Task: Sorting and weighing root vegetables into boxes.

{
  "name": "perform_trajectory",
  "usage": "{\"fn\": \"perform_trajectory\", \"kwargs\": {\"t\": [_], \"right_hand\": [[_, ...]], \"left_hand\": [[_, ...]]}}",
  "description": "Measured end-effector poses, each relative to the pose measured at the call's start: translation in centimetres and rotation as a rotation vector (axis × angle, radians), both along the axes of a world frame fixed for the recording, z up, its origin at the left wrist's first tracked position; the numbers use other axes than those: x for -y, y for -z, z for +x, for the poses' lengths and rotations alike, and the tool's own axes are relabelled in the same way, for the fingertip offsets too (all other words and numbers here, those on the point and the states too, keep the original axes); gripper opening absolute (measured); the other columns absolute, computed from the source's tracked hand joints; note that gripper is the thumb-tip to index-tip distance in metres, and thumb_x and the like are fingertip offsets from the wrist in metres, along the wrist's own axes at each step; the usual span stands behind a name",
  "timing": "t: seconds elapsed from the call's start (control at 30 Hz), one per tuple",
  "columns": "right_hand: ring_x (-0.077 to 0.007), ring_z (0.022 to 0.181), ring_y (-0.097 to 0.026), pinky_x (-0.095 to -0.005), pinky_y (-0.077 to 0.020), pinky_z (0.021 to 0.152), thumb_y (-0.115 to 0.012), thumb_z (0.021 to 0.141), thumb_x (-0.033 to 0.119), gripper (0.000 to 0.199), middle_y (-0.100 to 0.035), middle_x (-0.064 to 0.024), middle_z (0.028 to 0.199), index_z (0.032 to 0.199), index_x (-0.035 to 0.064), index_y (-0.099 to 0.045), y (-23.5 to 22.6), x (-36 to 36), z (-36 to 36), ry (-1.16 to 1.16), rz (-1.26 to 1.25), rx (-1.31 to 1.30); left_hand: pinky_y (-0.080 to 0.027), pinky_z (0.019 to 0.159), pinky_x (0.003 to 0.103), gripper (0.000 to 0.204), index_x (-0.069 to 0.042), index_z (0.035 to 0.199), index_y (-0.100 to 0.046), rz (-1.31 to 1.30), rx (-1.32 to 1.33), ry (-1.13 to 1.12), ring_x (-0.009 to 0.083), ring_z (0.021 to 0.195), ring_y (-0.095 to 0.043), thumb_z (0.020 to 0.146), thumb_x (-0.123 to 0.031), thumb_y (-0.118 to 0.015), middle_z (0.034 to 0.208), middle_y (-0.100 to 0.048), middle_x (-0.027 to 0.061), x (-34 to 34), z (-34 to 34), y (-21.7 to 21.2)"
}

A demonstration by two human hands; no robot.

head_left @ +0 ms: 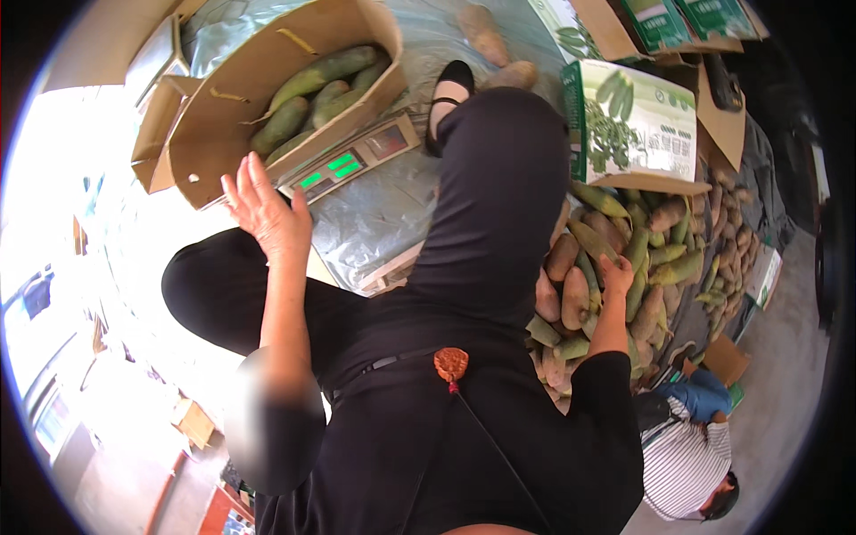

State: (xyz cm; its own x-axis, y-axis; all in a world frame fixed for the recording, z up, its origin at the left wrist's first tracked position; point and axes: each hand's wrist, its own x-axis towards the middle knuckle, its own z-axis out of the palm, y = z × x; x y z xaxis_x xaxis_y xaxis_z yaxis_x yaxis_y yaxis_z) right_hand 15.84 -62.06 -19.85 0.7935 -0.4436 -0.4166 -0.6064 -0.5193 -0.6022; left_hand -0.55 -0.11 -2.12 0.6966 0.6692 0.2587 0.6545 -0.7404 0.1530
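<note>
My left hand (267,212) is held up with its fingers stretched out, beside the near wall of an open cardboard box (209,134). Nothing is in it. Inside the box lie several long green radishes (325,76). The box rests at a digital scale whose panel (343,165) shows green lit figures. On my other side, my right hand (615,275) reaches into a heap of radishes (651,308), some green, some reddish brown. Its fingers are curled at the end of a greenish-brown radish (590,241); the palm side is hidden.
A printed white-and-green carton (637,120) stands beyond the heap, with more cartons (660,27) behind it. Loose brown radishes (481,34) lie on plastic sheeting (357,232) near my foot. A person in a striped shirt (687,468) is at the lower right.
</note>
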Motion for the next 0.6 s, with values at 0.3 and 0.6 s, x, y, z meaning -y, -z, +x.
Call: {"fn": "perform_trajectory", "kwargs": {"t": [0.3, 0.6], "right_hand": [[-0.0234, 0.089, -0.059, -0.0349, -0.0455, 0.08, -0.079, 0.069, 0.029, 0.053, -0.064, -0.0139, 0.1, 0.109, -0.0015, -0.061, -17.9, -11.3, 4.3, -0.411, -0.467, 0.254], [-0.0176, 0.1, -0.056, -0.0282, -0.0434, 0.089, -0.063, 0.085, 0.004, 0.035, -0.059, -0.012, 0.113, 0.117, -0.006, -0.055, -32.0, -23.7, 10.5, -0.541, 0.274, 0.773]], "left_hand": [[-0.013, 0.107, 0.059, 0.085, -0.01, 0.142, -0.027, -0.1, 0.004, -0.035, 0.0371, 0.137, -0.016, 0.071, -0.015, -0.072, 0.141, -0.032, 0.01, -0.2, -0.4, -1.4], [-0.018, 0.109, 0.046, 0.083, -0.002, 0.142, -0.023, -0.25, 0.38, -0.04, 0.0349, 0.133, -0.027, 0.074, -0.007, -0.069, 0.138, -0.038, 0.0171, -1.0, -1.1, -1.7]]}}
